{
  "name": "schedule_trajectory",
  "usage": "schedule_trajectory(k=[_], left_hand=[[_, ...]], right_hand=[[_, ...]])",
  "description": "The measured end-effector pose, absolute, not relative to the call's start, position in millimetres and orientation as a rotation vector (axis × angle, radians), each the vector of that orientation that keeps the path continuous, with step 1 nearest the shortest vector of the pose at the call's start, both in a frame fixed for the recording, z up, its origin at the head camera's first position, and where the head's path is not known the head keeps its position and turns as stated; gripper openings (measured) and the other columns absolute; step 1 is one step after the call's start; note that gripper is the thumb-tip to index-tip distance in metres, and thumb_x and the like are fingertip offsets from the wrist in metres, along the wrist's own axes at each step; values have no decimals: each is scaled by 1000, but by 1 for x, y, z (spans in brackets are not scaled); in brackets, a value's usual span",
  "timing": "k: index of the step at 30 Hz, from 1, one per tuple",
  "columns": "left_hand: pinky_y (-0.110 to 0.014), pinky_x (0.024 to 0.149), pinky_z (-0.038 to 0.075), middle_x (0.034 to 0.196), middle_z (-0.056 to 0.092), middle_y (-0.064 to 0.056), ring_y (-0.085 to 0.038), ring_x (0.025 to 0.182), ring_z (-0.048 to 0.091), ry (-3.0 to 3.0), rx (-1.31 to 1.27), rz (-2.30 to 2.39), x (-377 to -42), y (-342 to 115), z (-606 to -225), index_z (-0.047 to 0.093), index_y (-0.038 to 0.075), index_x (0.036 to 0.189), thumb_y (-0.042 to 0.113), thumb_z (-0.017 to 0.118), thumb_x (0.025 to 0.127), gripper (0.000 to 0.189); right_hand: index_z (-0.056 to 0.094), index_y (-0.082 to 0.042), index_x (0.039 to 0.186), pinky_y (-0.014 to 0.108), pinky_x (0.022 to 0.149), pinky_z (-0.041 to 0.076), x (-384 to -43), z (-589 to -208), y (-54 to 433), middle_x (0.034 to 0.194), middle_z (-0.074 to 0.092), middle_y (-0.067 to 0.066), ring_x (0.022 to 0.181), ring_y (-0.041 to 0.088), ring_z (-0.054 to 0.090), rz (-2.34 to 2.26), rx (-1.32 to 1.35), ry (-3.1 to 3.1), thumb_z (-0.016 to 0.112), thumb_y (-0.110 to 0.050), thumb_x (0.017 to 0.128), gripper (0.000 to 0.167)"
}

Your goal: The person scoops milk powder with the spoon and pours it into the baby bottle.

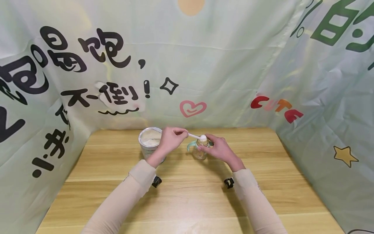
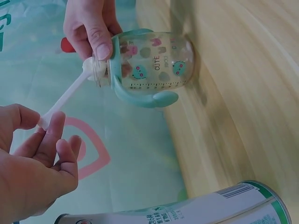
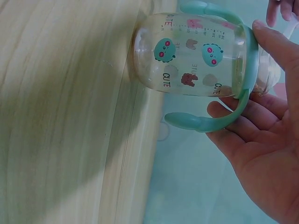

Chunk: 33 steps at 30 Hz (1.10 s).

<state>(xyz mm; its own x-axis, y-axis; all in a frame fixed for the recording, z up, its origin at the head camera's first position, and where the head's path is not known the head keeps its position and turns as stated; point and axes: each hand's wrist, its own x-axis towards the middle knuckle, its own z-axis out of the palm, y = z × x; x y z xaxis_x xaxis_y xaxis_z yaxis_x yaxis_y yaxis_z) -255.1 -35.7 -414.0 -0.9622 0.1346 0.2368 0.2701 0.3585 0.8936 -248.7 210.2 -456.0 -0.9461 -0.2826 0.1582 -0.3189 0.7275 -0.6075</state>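
Observation:
My left hand (image 1: 170, 140) pinches the end of a white measuring scoop (image 2: 66, 96) between thumb and fingers. The scoop's bowl sits right at the open mouth of a clear baby bottle (image 2: 156, 60), with off-white powder in it. Two mint-green handles (image 3: 205, 122) and printed cartoon figures mark the bottle, which stands upright on the table. Around its neck and collar, my right hand (image 1: 221, 150) grips it, thumb on one side and fingers on the other. An open milk powder can (image 1: 148, 151) stands beside my left wrist, pale powder showing inside.
The wooden table (image 1: 187, 201) is bounded at the back and sides by a printed cloth (image 1: 228, 71) with lettering and drawings. Black wrist cameras (image 1: 229, 183) hang under both forearms. My left forearm passes in front of the can's right side.

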Motion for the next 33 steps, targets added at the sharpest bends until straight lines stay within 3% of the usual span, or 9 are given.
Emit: schedule_trajectory(k=[12,23,29,33], left_hand=[[-21,57,42,83,81,-3,-7,61,58,-2480,-393,-1668,-250,-38,-415,87,14,91,13,73,88,14],[-21,56,45,85,81,-5,-7,63,61,-2477,-381,-1654,-250,-40,-419,86,10,93,14,76,87,12],[-23,58,49,87,82,-3,-9,66,65,-2489,-363,-1679,-249,-42,-422,86,14,93,15,76,86,12],[-24,59,51,88,82,-2,-10,68,67,-2489,-371,-1676,-250,-42,-423,86,15,93,14,75,86,13]], right_hand=[[66,-11,137,37,80,54,-249,-455,209,113,75,6,91,19,63,1013,489,-2881,80,-49,92,61],[65,-10,141,43,86,56,-249,-456,209,120,76,9,97,21,67,1012,479,-2874,81,-48,91,64],[68,-11,135,36,76,51,-250,-458,209,106,75,5,84,18,59,991,503,-2867,81,-48,91,59],[68,-12,132,35,77,51,-250,-458,209,103,74,4,83,18,59,991,504,-2862,81,-47,91,55]])
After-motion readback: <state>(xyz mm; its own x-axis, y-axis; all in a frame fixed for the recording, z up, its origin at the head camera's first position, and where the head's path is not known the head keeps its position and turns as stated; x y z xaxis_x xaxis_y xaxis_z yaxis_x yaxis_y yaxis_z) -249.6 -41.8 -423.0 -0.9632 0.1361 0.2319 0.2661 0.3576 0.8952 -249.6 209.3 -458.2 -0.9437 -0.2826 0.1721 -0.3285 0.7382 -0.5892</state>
